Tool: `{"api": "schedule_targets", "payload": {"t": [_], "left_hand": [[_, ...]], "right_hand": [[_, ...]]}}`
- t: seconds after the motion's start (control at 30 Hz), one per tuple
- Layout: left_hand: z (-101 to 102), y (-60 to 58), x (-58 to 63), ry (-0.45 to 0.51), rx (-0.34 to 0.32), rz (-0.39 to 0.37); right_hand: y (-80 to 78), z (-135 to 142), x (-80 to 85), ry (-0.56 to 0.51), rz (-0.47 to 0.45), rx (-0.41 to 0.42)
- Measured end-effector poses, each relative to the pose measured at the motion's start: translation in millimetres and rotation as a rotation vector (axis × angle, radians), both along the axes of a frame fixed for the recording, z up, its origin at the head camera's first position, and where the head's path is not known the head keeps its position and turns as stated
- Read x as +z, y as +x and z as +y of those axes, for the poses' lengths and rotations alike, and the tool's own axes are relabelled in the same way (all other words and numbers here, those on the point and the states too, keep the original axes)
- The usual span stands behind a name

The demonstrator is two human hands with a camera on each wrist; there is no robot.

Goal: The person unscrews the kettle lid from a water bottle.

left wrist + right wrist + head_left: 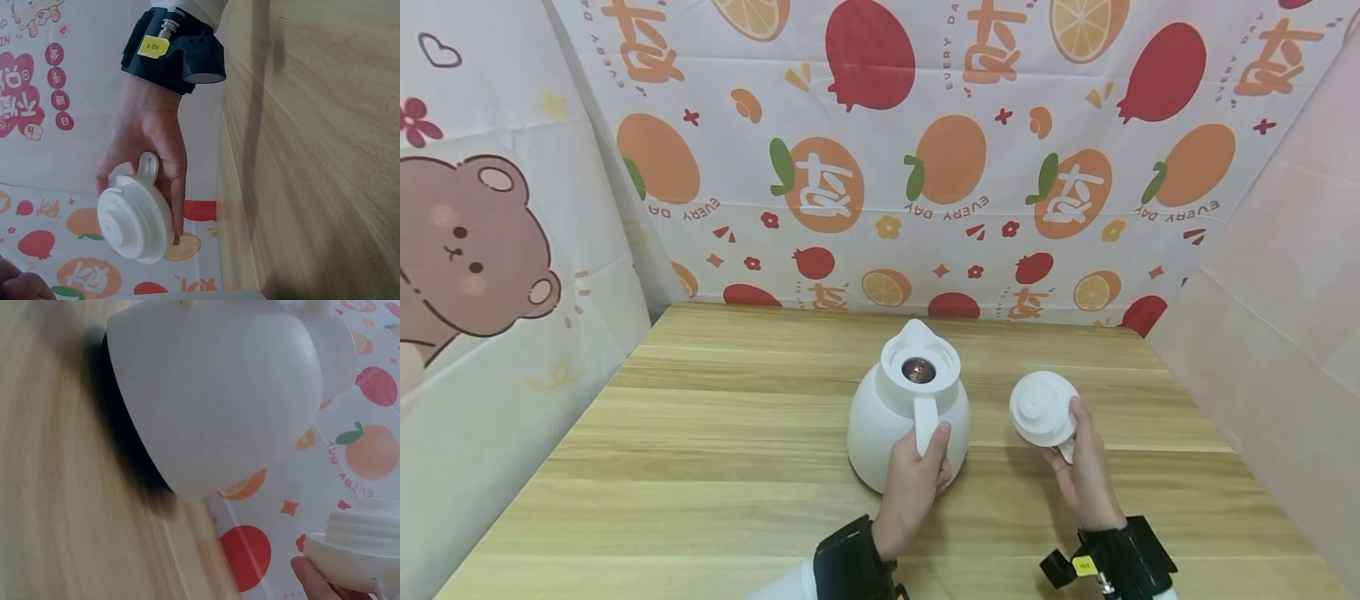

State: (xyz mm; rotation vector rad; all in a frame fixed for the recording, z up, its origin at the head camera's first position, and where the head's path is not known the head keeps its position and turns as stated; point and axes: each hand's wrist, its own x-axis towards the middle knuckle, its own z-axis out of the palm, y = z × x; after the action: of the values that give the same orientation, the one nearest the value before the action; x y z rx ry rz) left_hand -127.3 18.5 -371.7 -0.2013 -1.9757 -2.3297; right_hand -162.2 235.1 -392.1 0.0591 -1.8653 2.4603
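A round white vacuum jug (868, 433) stands on the wooden table, its spout pointing away and its round mouth uncovered. Inside the mouth a dark, shiny interior shows. My left hand (912, 483) grips the jug's handle (927, 425) from the near side, thumb along it. To the right, my right hand (1086, 475) holds the white jug lid (1042, 408) by its edge, above the table. The lid's stepped, narrower side faces up, and a small tab sticks out toward the palm. In the right wrist view the jug's body (219, 394) shows a dark base.
Wooden tabletop (700, 433) spreads around the jug. A fruit-printed cloth (880, 167) hangs along the back edge. Pale cloths stand at both sides, the left one (497, 400) with a printed bear. Black camera straps (850, 558) sit on both wrists.
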Motion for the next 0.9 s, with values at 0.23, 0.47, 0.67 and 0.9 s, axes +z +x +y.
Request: {"api": "schedule_targets", "payload": {"t": [0.23, 0.47, 0.67, 0.9], "left_hand": [[-0.4, -0.6, -0.3, -0.008, -0.008, 0.005], [-0.6, -0.8, -1.0, -0.014, -0.014, 0.017], [-1.2, -0.1, -1.1, -0.013, -0.023, -0.003], [-0.8, 0.4, -0.5, 0.008, -0.018, -0.004]], "right_hand": [[-1.9, 2.7, -3.6, 0.058, -0.110, -0.066], [-3.8, 5.0, -10.4, 0.059, -0.167, -0.062], [-5.3, 7.2, -17.9, 0.073, -0.183, -0.071], [-7.1, 9.9, -22.5, 0.105, -0.244, -0.089]]}}
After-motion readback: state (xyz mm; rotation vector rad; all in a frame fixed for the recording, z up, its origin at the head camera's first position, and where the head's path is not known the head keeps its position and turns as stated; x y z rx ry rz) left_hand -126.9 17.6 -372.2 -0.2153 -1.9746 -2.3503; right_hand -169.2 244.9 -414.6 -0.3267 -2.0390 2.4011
